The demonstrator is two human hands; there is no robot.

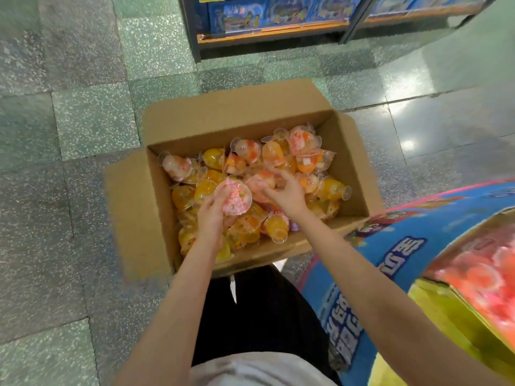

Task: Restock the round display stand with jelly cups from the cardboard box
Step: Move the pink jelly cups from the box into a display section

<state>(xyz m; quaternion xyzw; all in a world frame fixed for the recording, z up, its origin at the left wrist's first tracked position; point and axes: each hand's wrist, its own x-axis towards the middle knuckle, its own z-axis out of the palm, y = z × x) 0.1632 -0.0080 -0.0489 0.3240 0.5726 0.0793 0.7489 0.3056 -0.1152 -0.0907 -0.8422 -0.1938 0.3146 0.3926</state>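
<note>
A pink-lidded jelly cup is held in the left hand, fingers curled round it, above the heap of orange and pink jelly cups in the open cardboard box. The right hand is closed on a pink cup in the heap. The box is set on a speckled green terrazzo floor. The round display stand is seen at the lower right, a shelf of blue packages at the far edge.
</note>
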